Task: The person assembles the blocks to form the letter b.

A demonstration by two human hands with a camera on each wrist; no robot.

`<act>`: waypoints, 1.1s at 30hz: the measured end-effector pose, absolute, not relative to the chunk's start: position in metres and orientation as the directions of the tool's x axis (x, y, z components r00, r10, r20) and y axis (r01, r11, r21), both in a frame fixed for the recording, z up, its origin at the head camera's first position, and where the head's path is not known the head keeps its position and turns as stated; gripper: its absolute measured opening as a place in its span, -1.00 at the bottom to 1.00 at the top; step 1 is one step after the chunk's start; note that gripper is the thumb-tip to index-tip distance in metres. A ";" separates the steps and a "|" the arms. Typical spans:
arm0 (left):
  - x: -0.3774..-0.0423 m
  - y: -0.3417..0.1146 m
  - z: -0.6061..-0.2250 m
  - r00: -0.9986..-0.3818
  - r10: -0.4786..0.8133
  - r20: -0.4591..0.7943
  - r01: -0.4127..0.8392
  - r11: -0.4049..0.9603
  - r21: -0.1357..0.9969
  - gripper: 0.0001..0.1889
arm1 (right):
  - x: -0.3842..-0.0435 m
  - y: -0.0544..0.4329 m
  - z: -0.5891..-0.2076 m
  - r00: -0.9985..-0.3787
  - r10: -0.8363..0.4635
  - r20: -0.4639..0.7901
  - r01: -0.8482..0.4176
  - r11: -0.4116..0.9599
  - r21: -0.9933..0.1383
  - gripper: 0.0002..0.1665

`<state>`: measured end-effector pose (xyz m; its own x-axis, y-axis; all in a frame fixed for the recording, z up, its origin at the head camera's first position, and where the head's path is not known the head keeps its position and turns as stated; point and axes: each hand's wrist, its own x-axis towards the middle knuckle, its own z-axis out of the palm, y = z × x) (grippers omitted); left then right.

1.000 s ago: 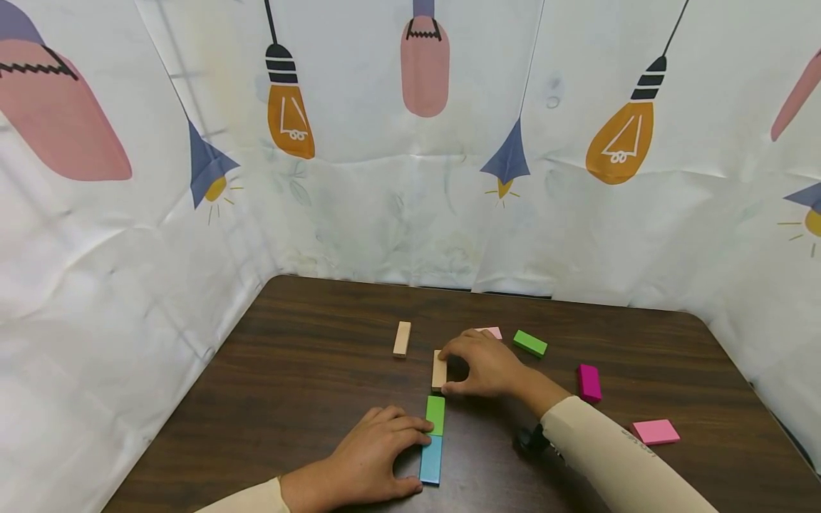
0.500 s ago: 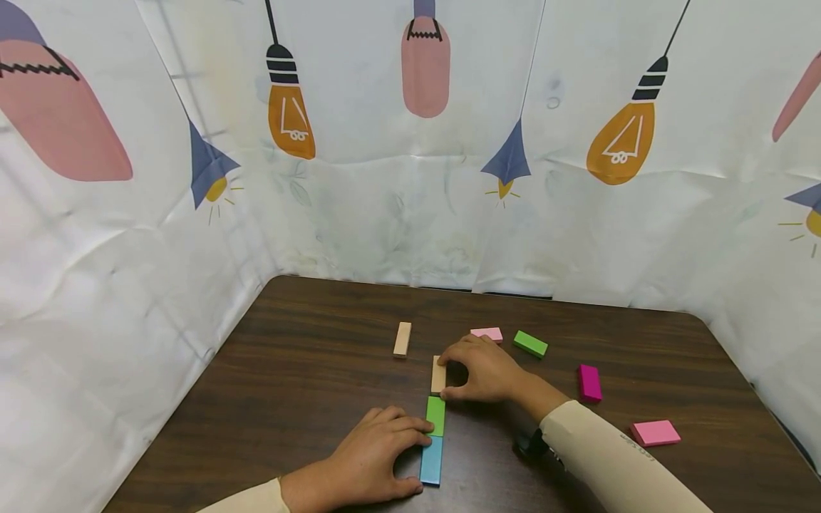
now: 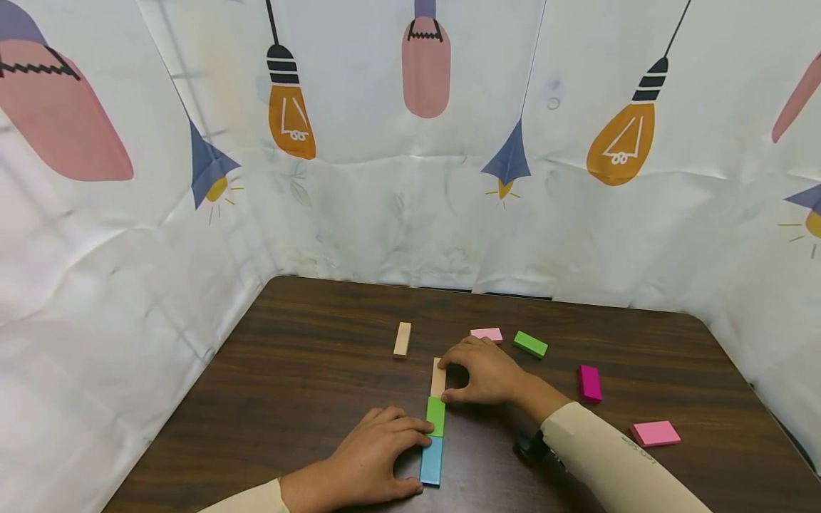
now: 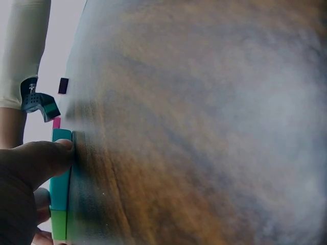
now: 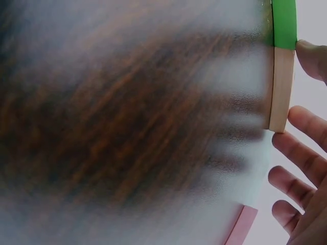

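Observation:
Three blocks lie end to end in a line pointing away from me: a blue block point(image 3: 431, 467) nearest, a green block point(image 3: 436, 413) in the middle and a plain wooden block point(image 3: 438, 379) farthest. My left hand point(image 3: 375, 457) holds the blue block lengthwise, thumb at its near end and fingertips by the seam with the green one. In the left wrist view the thumb presses the end of the blue block point(image 4: 60, 190). My right hand point(image 3: 484, 370) pinches the wooden block; in the right wrist view its thumb sits at the seam with the green block point(image 5: 284, 23).
On the dark wood table point(image 3: 288, 399) lie another plain wooden block point(image 3: 402, 340), a light pink block point(image 3: 487, 335), a second green block point(image 3: 530, 343), a magenta block point(image 3: 589, 383) and a pink block point(image 3: 656, 432). A printed white curtain point(image 3: 359, 214) hangs behind.
My right hand has drawn the wooden block toward me, closing the gap to the green block's far end. The left hand has stayed in place.

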<state>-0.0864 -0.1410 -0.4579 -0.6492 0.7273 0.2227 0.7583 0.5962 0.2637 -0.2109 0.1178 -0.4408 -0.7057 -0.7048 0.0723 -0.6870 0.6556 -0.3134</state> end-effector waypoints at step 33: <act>-0.086 -0.141 -0.458 -0.640 0.733 0.229 0.767 0.598 0.231 -0.48 | -0.240 0.104 -0.429 -0.774 -0.633 0.021 -0.598 0.720 -0.353 -0.14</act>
<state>-0.0863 -0.1410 -0.4577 -0.6403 0.7332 0.2290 0.7674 0.5982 0.2307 -0.2398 0.1042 -0.4288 -0.7741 -0.6328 0.0206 -0.5979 0.7199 -0.3525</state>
